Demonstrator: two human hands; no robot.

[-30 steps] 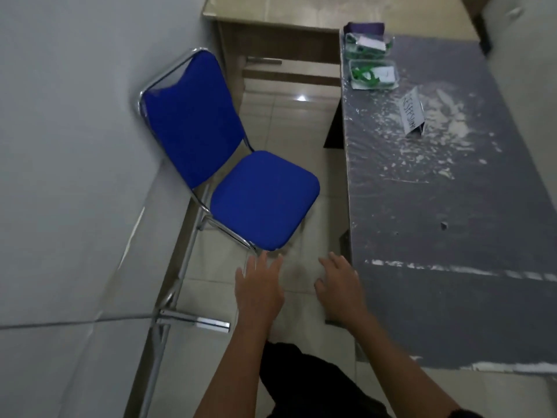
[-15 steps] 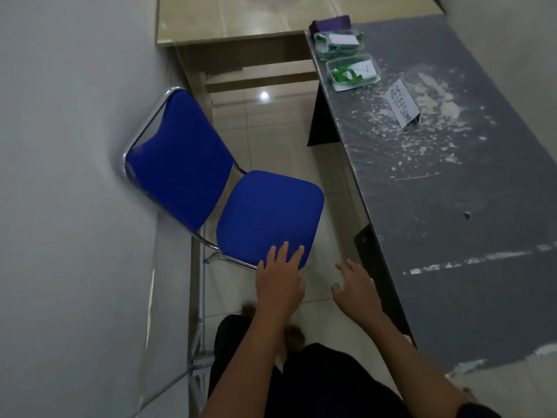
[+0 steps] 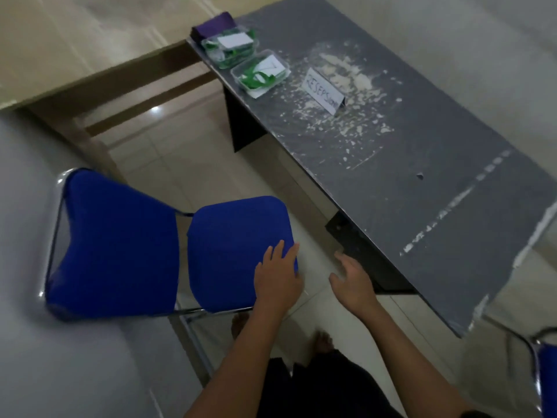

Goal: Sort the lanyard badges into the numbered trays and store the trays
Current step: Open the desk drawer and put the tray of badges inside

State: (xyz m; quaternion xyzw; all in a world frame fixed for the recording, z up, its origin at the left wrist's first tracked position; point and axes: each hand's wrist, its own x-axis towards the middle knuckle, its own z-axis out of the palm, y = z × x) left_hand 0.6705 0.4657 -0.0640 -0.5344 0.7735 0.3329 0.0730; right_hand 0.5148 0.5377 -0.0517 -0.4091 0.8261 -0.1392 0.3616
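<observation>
**Hands at the chair, trays far up the table**

Your left hand has its fingers straight and a little apart, lying over the near corner of the blue chair seat; whether they press the cushion or only hover above it, you cannot tell from this view. Your right hand hangs in the gap between the seat and the table, fingers loosely spread and holding nothing, its fingertips near the dark side panel under the table's edge but apart from it.

Both your forearms reach out from the bottom of the view, over your dark trousers and bare feet on the tiled floor. The chair stands with its back against the grey wall on your left.

The badges lie well away from your hands, at the far end of the table. Two clear trays sit there close together: the nearer tray holds green lanyards and a white card, and the farther tray holds more green lanyards under a white card. A purple box sits just behind the farther tray. A folded paper sign stands near the nearer tray, amid pale flaking patches on the grey tabletop. A second blue chair shows at the lower right edge.
</observation>
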